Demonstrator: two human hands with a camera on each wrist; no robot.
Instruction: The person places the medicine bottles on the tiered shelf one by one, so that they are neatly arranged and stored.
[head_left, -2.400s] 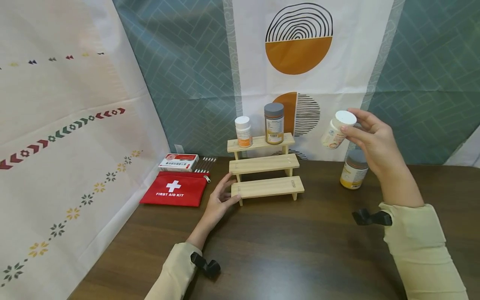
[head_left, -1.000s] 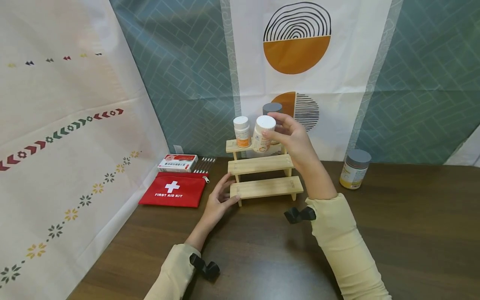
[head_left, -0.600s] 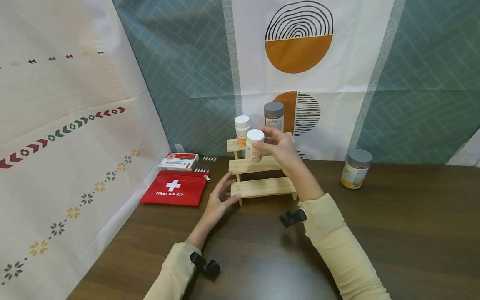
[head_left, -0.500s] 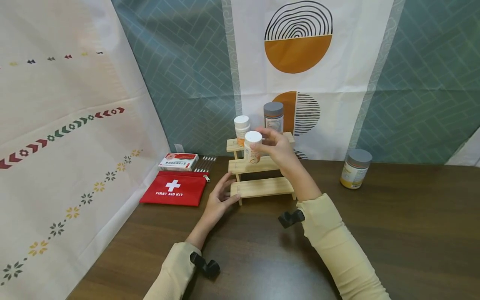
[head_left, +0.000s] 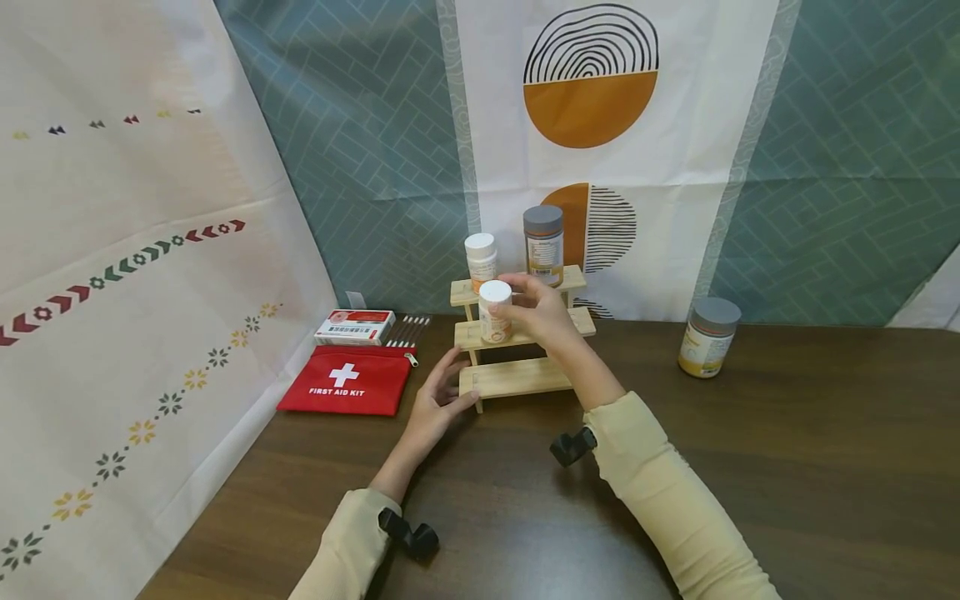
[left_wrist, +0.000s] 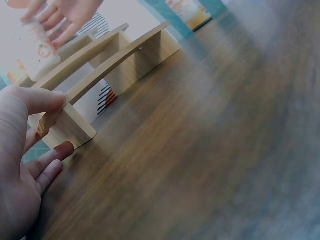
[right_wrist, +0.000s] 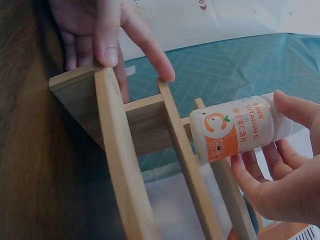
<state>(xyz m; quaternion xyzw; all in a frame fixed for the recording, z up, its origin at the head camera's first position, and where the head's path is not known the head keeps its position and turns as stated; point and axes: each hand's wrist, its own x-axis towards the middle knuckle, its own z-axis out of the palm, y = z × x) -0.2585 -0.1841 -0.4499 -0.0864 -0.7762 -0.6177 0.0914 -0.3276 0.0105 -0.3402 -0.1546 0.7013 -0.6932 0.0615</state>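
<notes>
My right hand [head_left: 542, 315] pinches a white vitamin C bottle [right_wrist: 232, 127], orange on its label, between thumb and fingers. The bottle is upright at the left end of the middle step of a three-tier wooden stand [head_left: 525, 377]; I cannot tell whether its base touches the wood. My left hand [head_left: 435, 406] grips the stand's left end, thumb on the lowest step and other fingers around the side. On the top step stand another white bottle [head_left: 481, 257] at left and a grey-lidded jar [head_left: 543, 246] farther right.
A second grey-lidded jar [head_left: 708, 337] stands on the brown table [head_left: 495, 517] to the right. Left of the stand lie a red first aid pouch [head_left: 347, 381], a medicine box [head_left: 355, 327] and several cotton swabs [head_left: 407, 331]. Fabric-covered walls [head_left: 360, 167] close off the back and left.
My right hand has brought the vitamin C bottle left from above the right-hand jar, then lowered it to the middle step. My left hand has stayed on the stand.
</notes>
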